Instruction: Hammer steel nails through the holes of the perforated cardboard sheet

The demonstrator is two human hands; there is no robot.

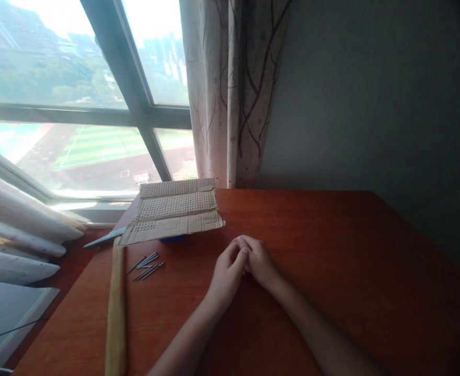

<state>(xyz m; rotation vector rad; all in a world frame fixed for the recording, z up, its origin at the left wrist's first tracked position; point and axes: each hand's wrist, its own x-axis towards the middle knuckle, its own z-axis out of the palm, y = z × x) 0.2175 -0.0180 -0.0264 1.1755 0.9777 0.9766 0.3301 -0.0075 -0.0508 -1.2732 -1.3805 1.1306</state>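
Note:
My left hand (230, 266) and my right hand (256, 257) are clasped together over the wooden table (332, 282), fingers folded against each other. No object shows between them, though the palms are hidden. To their left lie several long metal nails (147, 265) in a loose group. Beyond these, a sheet of brown cardboard (175, 206) with rows of punched holes rests slightly raised on something blue (173, 238), mostly covered. A tool with a long wooden handle (116, 308) lies left of the nails; its pointed grey metal head (104, 237) is partly under the cardboard.
A window (96, 141) and a patterned curtain (230, 94) stand behind the table, with a grey wall (363, 99) to the right. Another curtain (22, 230) hangs at the left. Below it is a white panel (14, 318) beside the table's left edge.

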